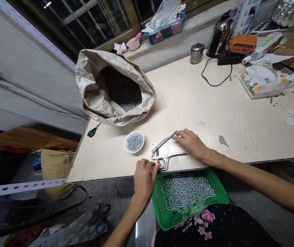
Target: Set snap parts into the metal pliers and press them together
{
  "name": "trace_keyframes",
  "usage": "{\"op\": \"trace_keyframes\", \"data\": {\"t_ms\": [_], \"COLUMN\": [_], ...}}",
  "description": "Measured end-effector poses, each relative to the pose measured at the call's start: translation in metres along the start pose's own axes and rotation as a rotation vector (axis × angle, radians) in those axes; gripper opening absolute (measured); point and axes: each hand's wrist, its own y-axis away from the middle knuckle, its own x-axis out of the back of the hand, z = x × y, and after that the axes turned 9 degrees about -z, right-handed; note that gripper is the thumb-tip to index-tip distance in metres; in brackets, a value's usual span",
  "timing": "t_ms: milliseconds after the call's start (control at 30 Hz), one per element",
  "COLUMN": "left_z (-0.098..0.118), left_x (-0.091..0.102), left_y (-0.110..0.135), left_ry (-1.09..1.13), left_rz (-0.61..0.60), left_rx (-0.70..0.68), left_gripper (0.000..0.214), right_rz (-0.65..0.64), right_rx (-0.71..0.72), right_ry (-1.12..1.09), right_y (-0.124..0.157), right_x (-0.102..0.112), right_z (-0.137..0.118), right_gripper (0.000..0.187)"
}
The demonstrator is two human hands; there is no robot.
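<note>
A metal hand press tool (165,151) with two long handles lies open at the table's near edge. My right hand (192,144) rests on its handles, fingers stretched over the upper one. My left hand (145,174) is pinched at the tool's jaw, fingertips closed on a tiny part with a red tip that I cannot make out. A small white bowl (134,141) of little metal pieces stands just left of the tool. Below the table edge, on my lap, a green basket (162,209) holds many small silver cylinders.
A large open paper sack (93,85) of dark metal pieces sits at the table's far left, green-handled scissors (93,131) beside it. At the far right are a kettle (220,34), a steel cup (196,53), a black cord (215,80) and a tissue pack (261,82).
</note>
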Motion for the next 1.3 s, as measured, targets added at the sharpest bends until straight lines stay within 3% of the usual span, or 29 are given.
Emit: {"op": "trace_keyframes", "data": {"t_ms": [167, 367, 500, 633, 700, 767, 967, 1100, 1200, 1300], "left_z": [0.016, 0.018, 0.016, 0.008, 0.001, -0.007, -0.014, -0.017, -0.016, -0.006], "left_x": [-0.029, -0.050, -0.052, -0.042, -0.032, -0.022, -0.009, -0.005, 0.002, 0.012], "left_y": [0.011, 0.015, 0.018, 0.017, 0.015, 0.010, -0.019, -0.037, -0.034, -0.013], "left_ry": [-0.055, -0.028, -0.017, 0.079, 0.105, 0.097, 0.145, 0.107, 0.000, 0.020], "left_rz": [-0.028, -0.062, -0.032, 0.051, 0.121, 0.113, -0.324, -0.493, -0.452, -0.373], "left_rx": [-0.207, -0.225, -0.247, -0.205, -0.053, 0.128, 0.379, 0.373, 0.316, 0.241], "left_gripper": [0.028, 0.040, 0.040, 0.031, 0.022, 0.020, 0.028, 0.021, 0.018, 0.021], "right_rz": [-0.098, -0.163, -0.196, -0.128, -0.103, -0.125, -0.143, -0.094, -0.057, -0.007], "right_rx": [0.046, 0.133, 0.091, 0.051, 0.118, 0.204, 0.202, 0.138, 0.087, 0.042], "right_ry": [0.074, 0.005, -0.023, -0.035, -0.080, -0.138, -0.070, -0.002, -0.022, -0.060], "right_y": [-0.030, -0.051, -0.063, -0.051, -0.033, -0.014, 0.012, 0.002, -0.003, -0.004], "right_x": [-0.017, -0.015, -0.011, 0.001, 0.007, 0.008, -0.018, -0.024, -0.019, -0.018], "right_z": [0.011, 0.024, 0.023, 0.012, 0.006, -0.001, -0.013, -0.003, 0.011, 0.021], "right_gripper": [0.022, 0.029, 0.027, 0.015, 0.020, 0.022, 0.015, 0.019, 0.022, 0.025]}}
